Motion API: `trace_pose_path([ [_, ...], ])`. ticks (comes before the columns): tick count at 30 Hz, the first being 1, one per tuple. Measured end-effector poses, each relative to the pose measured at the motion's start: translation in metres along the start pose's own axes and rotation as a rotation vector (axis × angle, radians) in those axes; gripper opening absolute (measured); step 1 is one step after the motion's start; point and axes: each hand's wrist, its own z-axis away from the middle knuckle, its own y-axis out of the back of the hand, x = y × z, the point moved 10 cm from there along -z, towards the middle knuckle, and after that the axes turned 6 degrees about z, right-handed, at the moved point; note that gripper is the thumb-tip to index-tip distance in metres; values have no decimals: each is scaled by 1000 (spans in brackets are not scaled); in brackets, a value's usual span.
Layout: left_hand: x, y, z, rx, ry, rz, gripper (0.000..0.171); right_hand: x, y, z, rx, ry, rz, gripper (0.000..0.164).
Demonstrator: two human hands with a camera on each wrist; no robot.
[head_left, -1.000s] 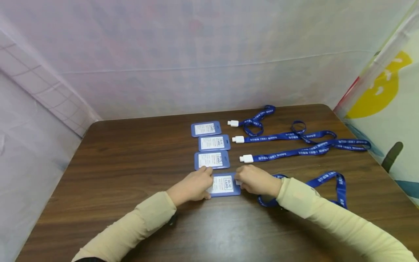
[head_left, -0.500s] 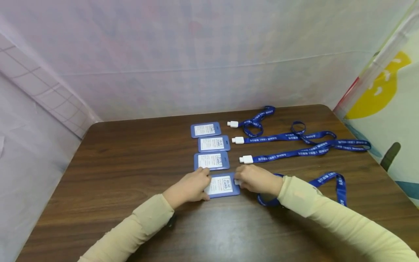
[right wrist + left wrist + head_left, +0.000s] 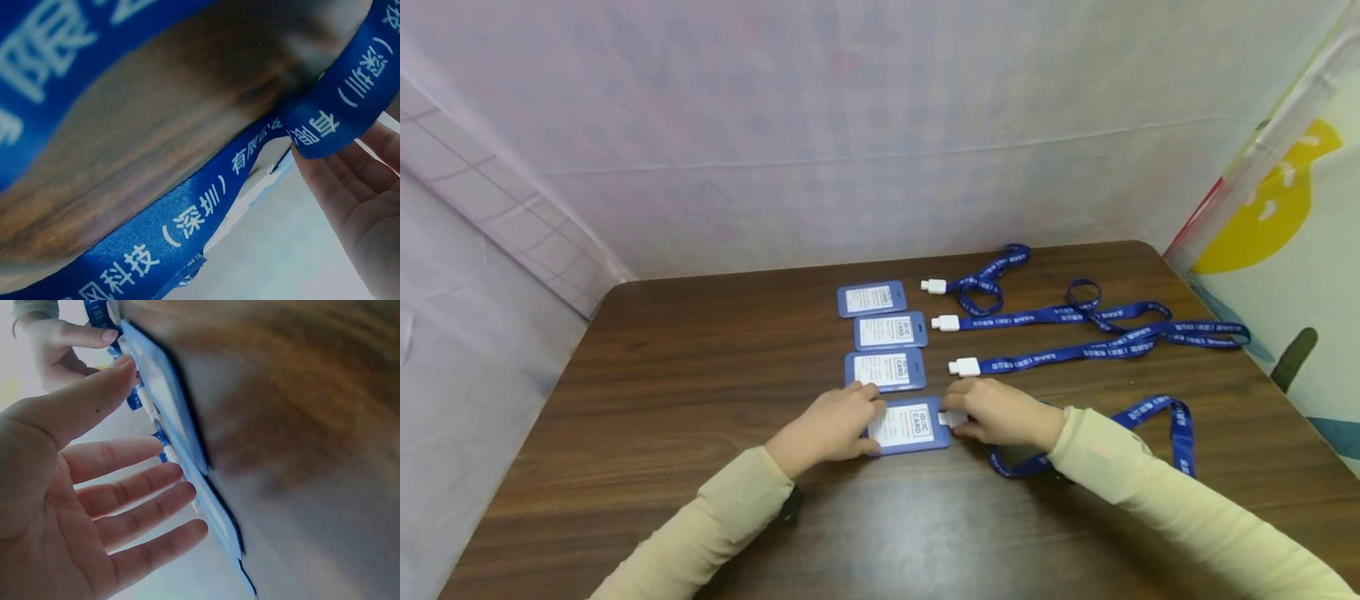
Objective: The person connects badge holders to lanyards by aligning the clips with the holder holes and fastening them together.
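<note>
My left hand [image 3: 831,423] rests on the left end of the nearest blue ID card holder [image 3: 910,423], its thumb at the near edge and fingertips at the far edge. The fingers look straight and spread in the left wrist view, with the holder [image 3: 165,394] lying flat beyond them. My right hand [image 3: 1000,412] pinches the white plastic clip [image 3: 954,417] of a blue lanyard [image 3: 1180,433], right at the slotted end of that holder. In the right wrist view, the printed lanyard strap [image 3: 187,212] loops before the hand [image 3: 369,194] and hides part of its fingers.
Beyond the hands lie more card holders in a column, the closest one [image 3: 886,369] just above my left fingertips. To their right, lanyards with white clips [image 3: 967,367] stretch across the brown table [image 3: 700,350]. A cloth wall [image 3: 865,150] stands behind.
My right hand has shifted slightly right, and more of the white clip shows at the holder's end. My left hand has slid slightly left along the holder, which stays almost in place.
</note>
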Motion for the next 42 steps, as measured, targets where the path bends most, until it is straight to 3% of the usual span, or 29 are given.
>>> trace_pose_path([
  [7, -5, 21, 4, 163, -34, 41, 30, 5, 9, 2, 28, -48, -20, 25],
  [11, -11, 31, 8, 251, -20, 95, 23, 7, 12, 4, 37, -79, -21, 21],
  [24, -25, 45, 21, 401, 24, 217, 22, 22, 19, 9, 102, -169, -30, 8],
  [33, -30, 49, 25, 441, 29, 240, 22, 25, 24, 8, 186, -180, -32, 8],
  [42, -32, 49, 26, 436, 37, 244, 22, 34, 23, 3, 113, -236, 12, 18],
])
